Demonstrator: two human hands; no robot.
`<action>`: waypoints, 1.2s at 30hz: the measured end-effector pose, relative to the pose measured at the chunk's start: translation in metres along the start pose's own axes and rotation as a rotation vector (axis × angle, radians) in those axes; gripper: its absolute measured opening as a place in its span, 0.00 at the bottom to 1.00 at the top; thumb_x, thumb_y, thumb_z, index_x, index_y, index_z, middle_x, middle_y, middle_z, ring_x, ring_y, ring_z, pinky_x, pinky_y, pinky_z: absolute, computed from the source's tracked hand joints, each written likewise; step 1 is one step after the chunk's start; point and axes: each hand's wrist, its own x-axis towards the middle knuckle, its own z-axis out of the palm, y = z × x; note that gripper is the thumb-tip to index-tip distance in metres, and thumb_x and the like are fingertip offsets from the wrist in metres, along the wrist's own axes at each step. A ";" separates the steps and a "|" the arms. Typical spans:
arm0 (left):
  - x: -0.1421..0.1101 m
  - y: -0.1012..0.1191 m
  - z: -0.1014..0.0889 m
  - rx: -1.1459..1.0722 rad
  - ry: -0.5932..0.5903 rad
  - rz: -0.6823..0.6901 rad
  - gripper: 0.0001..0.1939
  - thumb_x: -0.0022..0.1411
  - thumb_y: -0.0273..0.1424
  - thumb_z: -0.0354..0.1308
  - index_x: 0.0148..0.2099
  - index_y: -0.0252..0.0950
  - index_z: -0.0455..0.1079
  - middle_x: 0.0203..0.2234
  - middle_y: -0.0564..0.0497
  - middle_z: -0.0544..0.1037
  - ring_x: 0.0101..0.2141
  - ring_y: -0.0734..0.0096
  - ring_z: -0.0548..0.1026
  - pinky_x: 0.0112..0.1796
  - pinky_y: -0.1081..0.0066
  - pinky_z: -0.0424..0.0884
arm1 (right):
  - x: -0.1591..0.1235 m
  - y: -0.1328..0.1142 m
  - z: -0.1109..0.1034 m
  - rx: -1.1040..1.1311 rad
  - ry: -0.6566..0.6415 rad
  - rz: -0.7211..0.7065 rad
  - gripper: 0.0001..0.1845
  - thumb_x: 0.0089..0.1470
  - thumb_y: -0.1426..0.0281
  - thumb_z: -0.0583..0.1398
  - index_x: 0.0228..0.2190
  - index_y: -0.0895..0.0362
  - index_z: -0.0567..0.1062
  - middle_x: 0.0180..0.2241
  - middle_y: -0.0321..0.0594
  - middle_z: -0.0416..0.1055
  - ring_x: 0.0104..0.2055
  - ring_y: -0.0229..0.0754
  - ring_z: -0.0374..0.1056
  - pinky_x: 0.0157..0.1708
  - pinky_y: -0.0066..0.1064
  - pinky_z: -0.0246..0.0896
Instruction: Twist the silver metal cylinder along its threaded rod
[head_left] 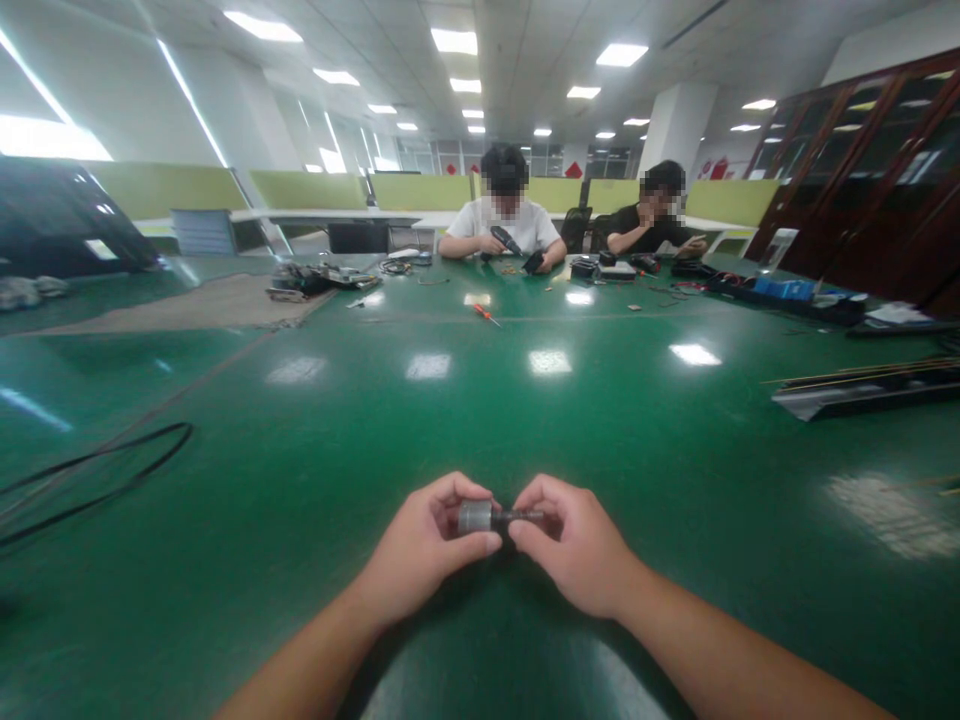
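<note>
My left hand (426, 545) and my right hand (571, 545) meet just above the near part of a green table (465, 420). Between them is a small cylindrical part (487, 517): its grey metal end sits in my left fingers, its darker narrow end in my right fingers. Both hands are closed around it in a pinch. The fingers hide much of the part.
A black cable (97, 475) loops at the left. A dark flat tray with thin rods (870, 388) lies at the right. A red-handled screwdriver (485, 315) lies mid-table. Two people sit at the far side among tools, cables and a blue box (784, 289).
</note>
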 end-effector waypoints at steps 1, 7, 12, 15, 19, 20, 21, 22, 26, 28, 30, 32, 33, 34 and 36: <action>0.000 0.000 0.000 -0.004 -0.002 0.000 0.19 0.48 0.30 0.72 0.40 0.35 0.68 0.35 0.50 0.79 0.34 0.67 0.75 0.38 0.69 0.69 | 0.000 0.000 0.000 0.001 -0.001 0.001 0.02 0.54 0.71 0.61 0.31 0.57 0.71 0.23 0.32 0.70 0.24 0.36 0.64 0.25 0.25 0.56; 0.001 -0.003 -0.002 -0.022 -0.016 0.004 0.19 0.49 0.29 0.73 0.40 0.34 0.68 0.34 0.51 0.79 0.34 0.70 0.74 0.37 0.71 0.68 | 0.000 -0.001 -0.001 -0.006 0.013 -0.014 0.02 0.53 0.72 0.62 0.31 0.56 0.72 0.23 0.32 0.70 0.24 0.35 0.63 0.25 0.25 0.55; 0.001 -0.004 -0.003 -0.050 -0.006 -0.001 0.19 0.49 0.28 0.73 0.40 0.34 0.68 0.35 0.50 0.79 0.35 0.69 0.75 0.39 0.70 0.68 | -0.001 -0.001 -0.001 -0.015 0.028 -0.020 0.02 0.53 0.73 0.62 0.31 0.56 0.72 0.24 0.32 0.70 0.25 0.36 0.64 0.26 0.25 0.56; 0.001 -0.003 -0.003 -0.056 -0.010 0.000 0.19 0.49 0.28 0.73 0.40 0.34 0.68 0.36 0.50 0.79 0.36 0.68 0.75 0.40 0.70 0.68 | -0.001 -0.002 0.000 -0.016 0.028 -0.020 0.02 0.53 0.73 0.62 0.31 0.56 0.72 0.24 0.33 0.71 0.25 0.36 0.65 0.27 0.26 0.57; 0.000 -0.002 -0.003 -0.076 -0.005 -0.006 0.19 0.49 0.28 0.73 0.40 0.34 0.68 0.36 0.49 0.80 0.36 0.68 0.76 0.40 0.70 0.68 | 0.000 -0.002 0.000 -0.019 0.031 -0.022 0.02 0.53 0.73 0.62 0.31 0.57 0.72 0.26 0.34 0.72 0.26 0.36 0.66 0.28 0.26 0.58; 0.001 -0.002 -0.003 -0.083 -0.004 -0.008 0.19 0.49 0.28 0.73 0.40 0.34 0.68 0.36 0.50 0.80 0.36 0.68 0.76 0.40 0.70 0.68 | 0.000 -0.002 0.000 -0.019 0.030 -0.023 0.02 0.53 0.73 0.62 0.32 0.57 0.72 0.26 0.34 0.72 0.26 0.36 0.66 0.28 0.26 0.58; 0.001 -0.002 -0.003 -0.087 -0.004 -0.009 0.19 0.49 0.28 0.73 0.40 0.34 0.68 0.36 0.50 0.80 0.36 0.68 0.76 0.40 0.70 0.68 | 0.000 -0.001 0.000 -0.018 0.030 -0.025 0.02 0.53 0.73 0.62 0.32 0.57 0.72 0.26 0.34 0.72 0.26 0.36 0.66 0.28 0.26 0.58; 0.001 -0.003 -0.003 -0.088 -0.003 -0.010 0.19 0.49 0.28 0.73 0.40 0.34 0.68 0.36 0.50 0.80 0.36 0.68 0.76 0.40 0.70 0.68 | 0.000 -0.001 0.000 -0.018 0.030 -0.026 0.02 0.53 0.73 0.62 0.32 0.57 0.72 0.25 0.34 0.72 0.26 0.36 0.66 0.28 0.26 0.58; 0.001 -0.003 -0.003 -0.081 -0.008 -0.008 0.19 0.48 0.27 0.73 0.40 0.34 0.69 0.36 0.50 0.80 0.36 0.69 0.76 0.40 0.70 0.68 | 0.000 -0.001 0.000 -0.016 0.031 -0.020 0.03 0.53 0.72 0.62 0.32 0.57 0.72 0.24 0.33 0.71 0.25 0.36 0.64 0.26 0.26 0.56; 0.001 -0.003 -0.003 -0.086 -0.009 -0.007 0.19 0.49 0.27 0.73 0.40 0.34 0.69 0.36 0.50 0.80 0.36 0.69 0.76 0.40 0.71 0.68 | 0.000 0.000 0.000 -0.010 0.028 -0.022 0.03 0.53 0.72 0.62 0.32 0.57 0.72 0.24 0.33 0.71 0.25 0.36 0.64 0.26 0.26 0.56; 0.001 -0.004 -0.003 -0.089 -0.009 -0.006 0.19 0.49 0.27 0.73 0.40 0.33 0.68 0.36 0.50 0.80 0.36 0.70 0.76 0.40 0.71 0.68 | 0.000 0.000 -0.001 -0.008 0.029 -0.028 0.03 0.53 0.73 0.62 0.32 0.57 0.72 0.24 0.33 0.71 0.25 0.35 0.64 0.26 0.25 0.56; 0.001 -0.004 -0.003 -0.089 -0.010 -0.002 0.19 0.49 0.27 0.73 0.41 0.33 0.69 0.37 0.50 0.80 0.36 0.70 0.75 0.40 0.71 0.68 | 0.000 -0.001 -0.001 -0.011 0.033 -0.028 0.03 0.53 0.73 0.62 0.31 0.57 0.72 0.24 0.32 0.71 0.25 0.35 0.64 0.26 0.25 0.56; 0.001 -0.004 -0.003 -0.089 -0.011 -0.002 0.19 0.49 0.27 0.73 0.41 0.33 0.69 0.37 0.50 0.80 0.36 0.70 0.75 0.40 0.71 0.68 | 0.000 -0.001 -0.001 -0.010 0.033 -0.026 0.03 0.53 0.73 0.62 0.31 0.57 0.71 0.23 0.32 0.71 0.24 0.35 0.64 0.25 0.25 0.55; 0.002 -0.004 -0.003 -0.091 -0.010 -0.001 0.19 0.49 0.27 0.73 0.41 0.33 0.69 0.37 0.50 0.80 0.36 0.70 0.75 0.40 0.71 0.68 | -0.001 -0.001 -0.001 -0.008 0.033 -0.024 0.03 0.53 0.73 0.62 0.31 0.57 0.71 0.23 0.32 0.71 0.24 0.35 0.63 0.25 0.25 0.55; 0.002 -0.004 -0.003 -0.100 -0.008 -0.002 0.19 0.49 0.26 0.73 0.41 0.33 0.69 0.37 0.50 0.80 0.36 0.70 0.76 0.40 0.71 0.68 | -0.001 -0.002 -0.001 -0.006 0.033 -0.019 0.03 0.53 0.73 0.62 0.31 0.57 0.71 0.23 0.32 0.70 0.24 0.35 0.63 0.25 0.25 0.55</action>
